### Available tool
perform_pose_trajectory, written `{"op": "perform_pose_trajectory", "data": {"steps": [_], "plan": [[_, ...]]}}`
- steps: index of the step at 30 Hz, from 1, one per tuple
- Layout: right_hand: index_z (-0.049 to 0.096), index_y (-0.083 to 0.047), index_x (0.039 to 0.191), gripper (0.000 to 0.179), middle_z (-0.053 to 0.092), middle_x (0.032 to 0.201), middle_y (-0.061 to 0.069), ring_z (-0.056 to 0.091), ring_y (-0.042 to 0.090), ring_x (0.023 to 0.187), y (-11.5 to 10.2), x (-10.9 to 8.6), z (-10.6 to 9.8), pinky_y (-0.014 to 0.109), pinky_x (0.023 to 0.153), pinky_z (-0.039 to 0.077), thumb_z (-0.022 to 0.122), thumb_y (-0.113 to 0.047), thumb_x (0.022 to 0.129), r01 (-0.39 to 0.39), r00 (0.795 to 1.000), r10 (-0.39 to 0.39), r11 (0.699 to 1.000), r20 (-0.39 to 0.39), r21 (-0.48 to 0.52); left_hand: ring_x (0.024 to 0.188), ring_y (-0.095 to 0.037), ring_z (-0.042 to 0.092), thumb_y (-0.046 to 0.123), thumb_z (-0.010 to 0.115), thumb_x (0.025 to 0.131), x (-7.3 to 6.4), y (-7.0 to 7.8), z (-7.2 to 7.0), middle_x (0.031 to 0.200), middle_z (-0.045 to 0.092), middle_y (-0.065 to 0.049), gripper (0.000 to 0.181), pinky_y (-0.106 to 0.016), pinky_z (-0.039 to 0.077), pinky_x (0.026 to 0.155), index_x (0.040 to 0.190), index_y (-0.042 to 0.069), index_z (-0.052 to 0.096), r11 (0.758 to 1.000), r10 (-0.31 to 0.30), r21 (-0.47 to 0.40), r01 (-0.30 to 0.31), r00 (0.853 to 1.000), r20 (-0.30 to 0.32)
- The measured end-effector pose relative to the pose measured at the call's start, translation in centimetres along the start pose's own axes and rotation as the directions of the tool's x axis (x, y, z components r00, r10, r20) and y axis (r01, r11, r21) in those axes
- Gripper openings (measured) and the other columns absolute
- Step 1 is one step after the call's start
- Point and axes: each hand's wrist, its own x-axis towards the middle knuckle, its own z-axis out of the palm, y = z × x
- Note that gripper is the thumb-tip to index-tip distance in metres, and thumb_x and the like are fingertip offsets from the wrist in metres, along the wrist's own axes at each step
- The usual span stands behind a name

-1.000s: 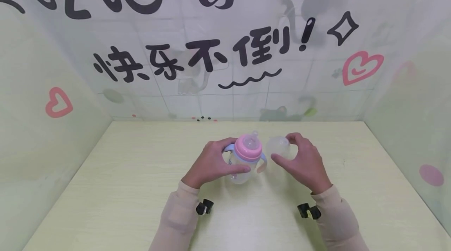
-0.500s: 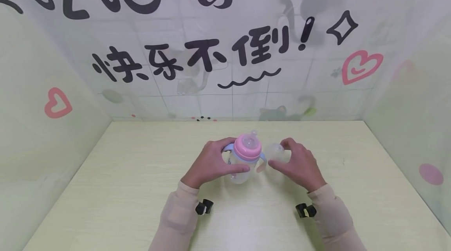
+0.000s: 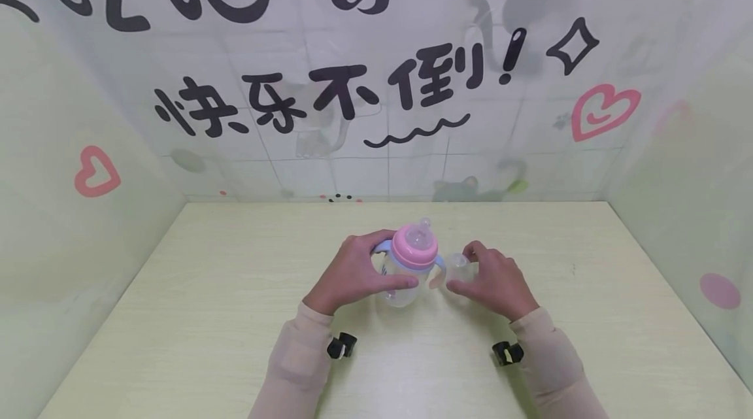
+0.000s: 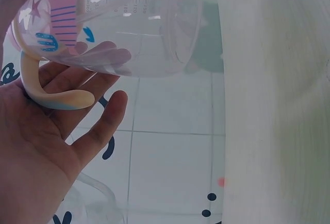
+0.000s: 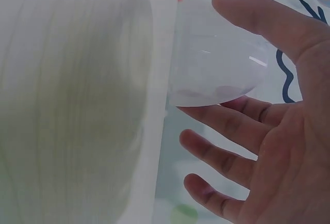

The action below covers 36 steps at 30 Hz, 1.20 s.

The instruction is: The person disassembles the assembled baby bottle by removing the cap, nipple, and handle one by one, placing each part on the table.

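A clear baby bottle with a pink collar, a teat and two blue-and-peach handles is upright near the middle of the table. My left hand grips it, thumb across the front; in the left wrist view a handle lies against the palm. Pink fish prints and a scale mark the bottle's wall. Just right of it, my right hand holds a translucent domed cap between thumb and fingers, dome up. In the right wrist view the cap's rim is close to the tabletop; contact is unclear.
A pale wood-grain table spans the space, enclosed by printed hangings at the back and both sides. Black camera mounts sit on both wrists.
My right hand has come down and slightly left, bringing the cap lower and closer to the table beside the bottle. The left hand and bottle have stayed nearly still.
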Motion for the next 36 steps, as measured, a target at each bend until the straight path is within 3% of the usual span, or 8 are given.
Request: {"op": "perform_pose_trajectory", "data": {"steps": [6,11,28,33,36], "plan": [[0.061,-0.004,0.11,0.054,0.068,0.095,0.009,0.056,0.019,0.072,0.1,0.0,0.3,0.036,0.064,0.048,0.085,-0.035,0.073,0.027,0.999,-0.026,0.999,0.023,-0.033,0.103,-0.004,0.066,0.043,0.089,0.071,0.0,0.0,0.1,0.105,0.072,0.014,0.058,-0.034,0.054,0.089,0.119,0.016,0.069,1.0,0.016,-0.01,-0.016,1.0,0.0],[0.06,-0.006,0.108,0.053,0.067,0.095,0.008,0.056,0.018,0.073,0.4,0.0,0.7,0.037,0.065,0.047,0.086,-0.034,0.071,0.052,0.998,-0.05,0.997,0.034,-0.059,0.102,-0.005,0.066,0.044,0.088,0.071,0.0,0.0,0.1,0.105,0.072,0.012,0.059,-0.04,0.055,0.089,0.119,0.016,0.069,1.0,0.018,-0.006,-0.018,1.0,0.001],[0.06,-0.009,0.107,0.052,0.069,0.1,0.008,0.057,0.019,0.076,0.5,0.0,1.0,0.039,0.068,0.046,0.086,-0.034,0.07,0.054,0.998,-0.051,0.996,0.04,-0.066,0.103,-0.004,0.066,0.044,0.089,0.07,-0.1,0.0,0.1,0.106,0.072,0.012,0.061,-0.04,0.055,0.089,0.12,0.015,0.069,1.0,0.012,0.002,-0.012,1.0,-0.002],[0.06,-0.005,0.12,0.062,0.069,0.113,0.012,0.064,0.03,0.094,0.1,-0.1,0.3,0.052,0.082,0.049,0.086,-0.035,0.072,0.059,0.997,-0.057,0.997,0.051,-0.041,0.103,-0.004,0.066,0.045,0.089,0.07,0.0,-0.1,0.1,0.106,0.072,0.012,0.061,-0.039,0.054,0.089,0.12,0.016,0.069,1.0,0.005,0.002,-0.005,1.0,-0.001],[0.057,-0.004,0.129,0.068,0.067,0.123,0.013,0.061,0.037,0.11,-0.3,-0.3,-0.5,0.061,0.092,0.044,0.085,-0.034,0.075,0.064,0.997,-0.065,0.998,0.046,0.013,0.102,-0.004,0.066,0.045,0.089,0.071,0.0,-0.1,0.1,0.106,0.072,0.012,0.061,-0.037,0.054,0.089,0.12,0.016,0.069,1.0,0.003,0.004,-0.003,1.0,-0.002]]}}
